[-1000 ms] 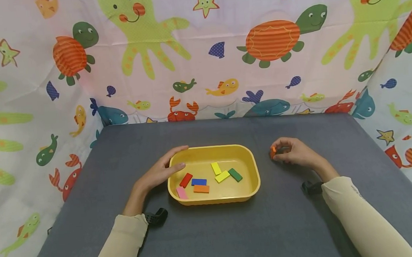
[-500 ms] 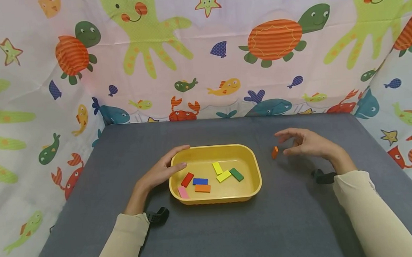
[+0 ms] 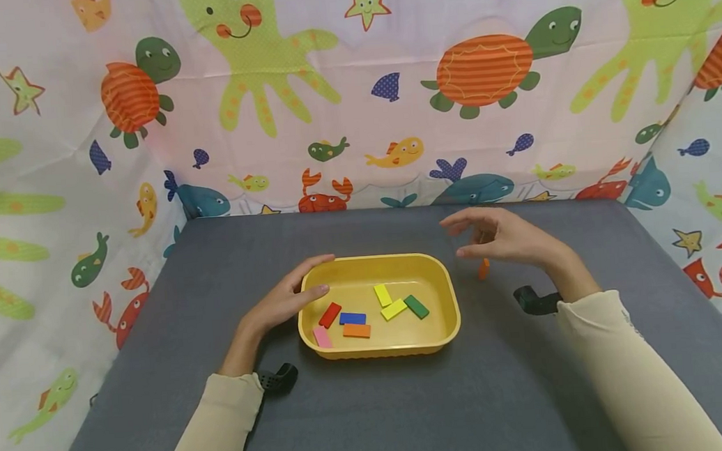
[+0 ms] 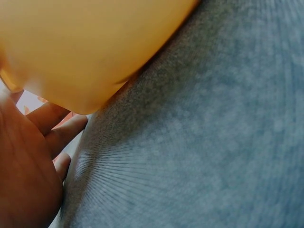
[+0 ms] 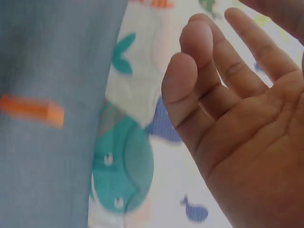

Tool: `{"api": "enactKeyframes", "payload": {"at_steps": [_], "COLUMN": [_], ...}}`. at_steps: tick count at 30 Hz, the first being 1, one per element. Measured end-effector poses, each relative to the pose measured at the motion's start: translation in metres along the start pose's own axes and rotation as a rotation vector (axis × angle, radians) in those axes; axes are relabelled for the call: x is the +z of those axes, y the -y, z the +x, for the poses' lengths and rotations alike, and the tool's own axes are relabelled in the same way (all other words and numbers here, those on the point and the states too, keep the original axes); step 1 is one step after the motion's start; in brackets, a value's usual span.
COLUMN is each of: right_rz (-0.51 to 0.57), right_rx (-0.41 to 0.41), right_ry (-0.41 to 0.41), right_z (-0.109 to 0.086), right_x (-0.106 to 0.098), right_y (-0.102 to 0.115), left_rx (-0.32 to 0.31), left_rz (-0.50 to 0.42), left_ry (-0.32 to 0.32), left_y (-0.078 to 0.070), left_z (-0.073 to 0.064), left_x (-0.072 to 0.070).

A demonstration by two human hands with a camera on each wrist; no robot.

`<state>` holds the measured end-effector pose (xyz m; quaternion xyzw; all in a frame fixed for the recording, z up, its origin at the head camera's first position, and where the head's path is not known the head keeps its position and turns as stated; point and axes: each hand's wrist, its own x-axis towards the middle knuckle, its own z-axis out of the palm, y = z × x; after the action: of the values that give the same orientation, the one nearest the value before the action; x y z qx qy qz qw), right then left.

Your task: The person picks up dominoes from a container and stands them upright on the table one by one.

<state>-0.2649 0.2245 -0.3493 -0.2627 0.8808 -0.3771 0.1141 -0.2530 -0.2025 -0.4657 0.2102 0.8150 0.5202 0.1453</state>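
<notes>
My left hand [image 3: 287, 297] holds the left end of a yellow plastic tray [image 3: 379, 351], thumb over the rim and fingers along the outer wall. In the left wrist view, those fingers [image 4: 52, 116] lie against the tray's side. An orange block [image 3: 483, 270] stands on its narrow end on the table, right of the tray. My right hand [image 3: 503, 235] is raised beside it with nothing in its grasp, hiding the block's top in the head view. The right wrist view shows loosely bent fingers [image 5: 180, 78] apart from the orange block [image 5: 31, 110].
Inside the tray lie a red block [image 3: 330, 315], a blue block [image 3: 353, 318], a pink block [image 3: 322, 337], another orange block [image 3: 357, 331], two yellow blocks [image 3: 395, 310] and a green block [image 3: 416, 307]. A sea-animal curtain [image 3: 351, 86] borders the grey table [image 3: 412, 410].
My right hand let go of the orange block, leaving it standing, drew back to the right, then rose and moved left above it. The left hand has stayed on the tray.
</notes>
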Motion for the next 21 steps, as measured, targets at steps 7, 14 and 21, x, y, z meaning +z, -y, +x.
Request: {"api": "enactKeyframes", "payload": {"at_steps": [7, 14, 21], "right_rz": [0.060, 0.108, 0.066], "right_rx": [-0.039, -0.070, -0.051], "right_ry": [0.097, 0.213, 0.271], "right_z": [0.021, 0.036, 0.043], "right_x": [0.031, 0.060, 0.083], "right_y": [0.014, 0.023, 0.026], "left_rx": [0.003, -0.003, 0.003], "left_rz": [-0.005, -0.002, -0.001], "left_ry": [0.001, -0.006, 0.002], "left_y": [-0.001, -0.001, 0.003], "left_z": [-0.001, 0.000, 0.002], "left_x": [0.000, 0.000, 0.000]}}
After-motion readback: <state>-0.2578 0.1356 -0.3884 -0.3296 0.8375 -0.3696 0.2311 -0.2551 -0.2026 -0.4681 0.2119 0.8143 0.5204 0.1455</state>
